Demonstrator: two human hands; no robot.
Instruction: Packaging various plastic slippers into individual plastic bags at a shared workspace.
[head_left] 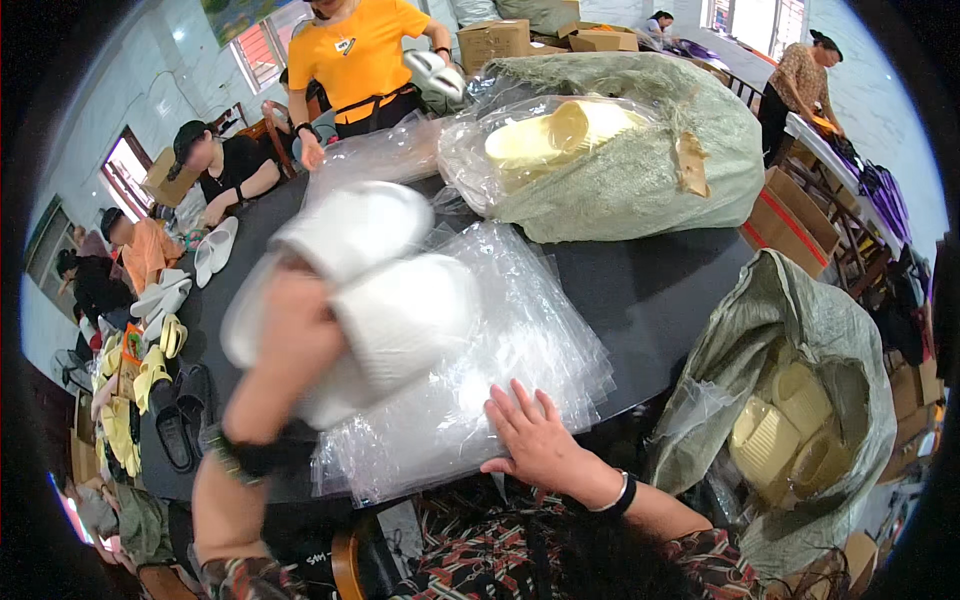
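Observation:
My left hand (290, 330) is raised above the dark table (660, 290) and grips a pair of white slippers (385, 285), blurred by motion. My right hand (535, 435) lies flat, fingers spread, on the near edge of a stack of clear plastic bags (510, 340) that is spread on the table in front of me. A black band is on each wrist.
A large green woven sack (640, 160) with bagged yellow slippers (555, 135) lies at the table's far side. Another open sack (800, 330) of yellow slippers (790, 425) stands at my right. Other people work around the table; loose slippers (160, 350) lie at its left edge. Cardboard boxes (495, 40) stand behind.

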